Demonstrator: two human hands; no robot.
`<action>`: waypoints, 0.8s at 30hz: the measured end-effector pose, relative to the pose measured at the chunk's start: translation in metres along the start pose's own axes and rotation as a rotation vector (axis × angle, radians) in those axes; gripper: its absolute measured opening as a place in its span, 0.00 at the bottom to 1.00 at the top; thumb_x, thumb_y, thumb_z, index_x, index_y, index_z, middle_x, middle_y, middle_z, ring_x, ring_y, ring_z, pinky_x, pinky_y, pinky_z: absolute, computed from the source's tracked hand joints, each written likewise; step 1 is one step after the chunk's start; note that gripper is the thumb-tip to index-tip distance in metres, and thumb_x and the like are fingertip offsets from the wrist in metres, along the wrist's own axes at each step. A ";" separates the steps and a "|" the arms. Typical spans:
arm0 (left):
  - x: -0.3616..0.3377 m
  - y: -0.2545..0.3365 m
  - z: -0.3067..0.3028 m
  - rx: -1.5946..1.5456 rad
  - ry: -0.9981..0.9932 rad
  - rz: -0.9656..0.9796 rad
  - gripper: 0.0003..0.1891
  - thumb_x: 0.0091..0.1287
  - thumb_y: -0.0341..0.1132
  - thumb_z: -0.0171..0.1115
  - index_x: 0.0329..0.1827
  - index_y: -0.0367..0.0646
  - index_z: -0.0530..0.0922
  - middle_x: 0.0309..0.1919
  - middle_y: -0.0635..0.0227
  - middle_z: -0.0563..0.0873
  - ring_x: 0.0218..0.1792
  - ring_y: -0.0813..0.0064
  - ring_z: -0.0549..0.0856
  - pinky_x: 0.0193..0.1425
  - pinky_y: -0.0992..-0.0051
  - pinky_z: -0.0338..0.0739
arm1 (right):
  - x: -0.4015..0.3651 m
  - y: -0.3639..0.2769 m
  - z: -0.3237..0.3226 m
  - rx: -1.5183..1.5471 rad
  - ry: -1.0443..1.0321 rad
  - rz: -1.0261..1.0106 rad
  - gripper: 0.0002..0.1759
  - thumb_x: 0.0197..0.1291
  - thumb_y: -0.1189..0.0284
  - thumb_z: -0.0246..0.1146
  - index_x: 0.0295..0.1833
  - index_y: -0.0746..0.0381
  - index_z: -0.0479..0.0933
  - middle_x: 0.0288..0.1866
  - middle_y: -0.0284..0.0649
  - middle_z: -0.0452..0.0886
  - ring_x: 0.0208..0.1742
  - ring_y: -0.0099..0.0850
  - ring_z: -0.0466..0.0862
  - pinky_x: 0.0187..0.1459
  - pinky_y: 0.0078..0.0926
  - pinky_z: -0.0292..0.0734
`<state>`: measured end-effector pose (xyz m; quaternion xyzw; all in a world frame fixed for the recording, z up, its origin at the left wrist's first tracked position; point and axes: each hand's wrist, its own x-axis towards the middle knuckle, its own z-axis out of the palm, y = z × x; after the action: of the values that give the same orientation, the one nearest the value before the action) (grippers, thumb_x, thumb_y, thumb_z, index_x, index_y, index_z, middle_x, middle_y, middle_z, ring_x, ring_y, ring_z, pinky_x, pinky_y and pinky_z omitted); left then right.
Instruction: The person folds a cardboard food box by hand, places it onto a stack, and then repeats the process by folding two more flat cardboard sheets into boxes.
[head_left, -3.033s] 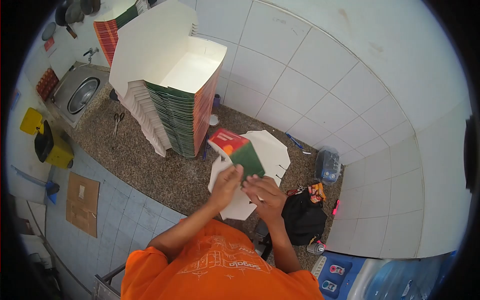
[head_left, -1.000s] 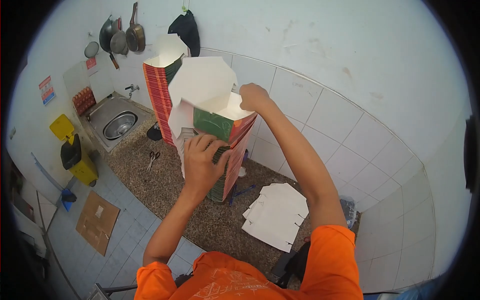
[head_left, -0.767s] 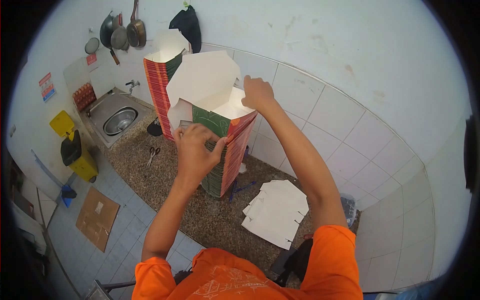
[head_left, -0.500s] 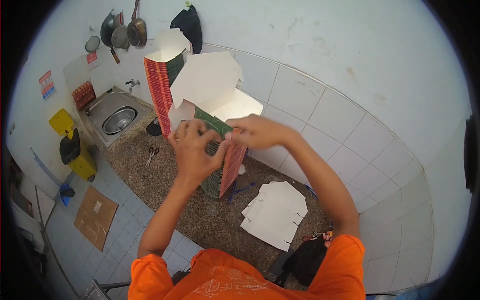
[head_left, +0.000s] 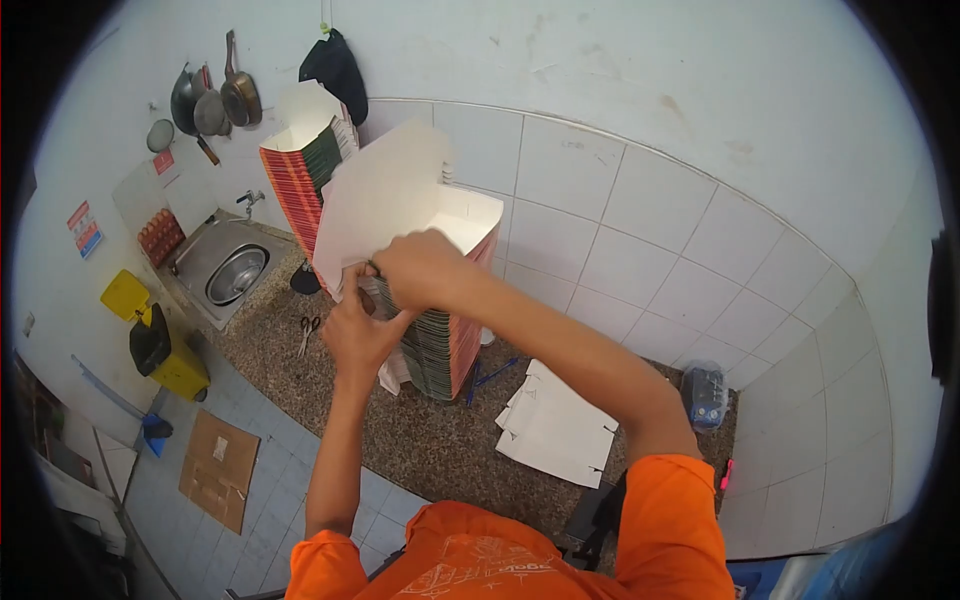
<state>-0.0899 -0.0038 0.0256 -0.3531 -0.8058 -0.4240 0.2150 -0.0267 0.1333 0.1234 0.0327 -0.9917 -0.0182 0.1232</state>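
Note:
A tall stack of nested paper food boxes, green and red-orange outside, stands on the counter in front of me. Its topmost paper box shows a white inside, with a large white flap raised at the back left. At that box's near left corner, my left hand pinches the edge from below, thumb and fingers bent. My right hand is closed on the same corner, right against the left fingertips. The fingers hide the exact spot they grip. Flat white box blanks lie on the counter to the right.
Behind the left side stands another stack of boxes. Scissors and blue pens lie on the granite counter. A sink is at the left, a clear plastic container at the right. A yellow bin stands on the floor.
My right hand has moved left from the front right corner to meet my left hand at the left corner. The green front panel is now covered by my right hand. The view has shifted slightly.

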 end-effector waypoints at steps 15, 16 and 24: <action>-0.021 0.030 0.027 -0.084 0.035 0.550 0.29 0.62 0.36 0.75 0.68 0.49 0.77 0.63 0.64 0.79 0.74 0.51 0.70 0.79 0.46 0.58 | 0.053 0.179 0.082 0.264 0.172 0.541 0.27 0.76 0.52 0.47 0.54 0.62 0.83 0.53 0.54 0.87 0.57 0.50 0.86 0.59 0.49 0.78; -0.022 0.031 0.027 -0.070 0.035 0.538 0.28 0.62 0.35 0.74 0.67 0.50 0.78 0.62 0.65 0.80 0.74 0.52 0.70 0.79 0.46 0.57 | 0.043 0.172 0.073 0.271 0.180 0.554 0.27 0.76 0.52 0.47 0.54 0.62 0.83 0.53 0.54 0.87 0.57 0.50 0.86 0.59 0.49 0.78; -0.027 0.033 0.029 -0.048 0.027 0.512 0.24 0.62 0.31 0.71 0.64 0.54 0.81 0.64 0.68 0.81 0.77 0.53 0.67 0.82 0.44 0.50 | -0.130 0.110 0.152 0.584 0.889 0.742 0.14 0.75 0.62 0.60 0.49 0.63 0.79 0.44 0.41 0.85 0.43 0.33 0.84 0.49 0.32 0.78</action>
<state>-0.0489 0.0233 0.0096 -0.5451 -0.6768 -0.3794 0.3176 0.0552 0.2559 -0.0504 -0.2756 -0.7556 0.3115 0.5061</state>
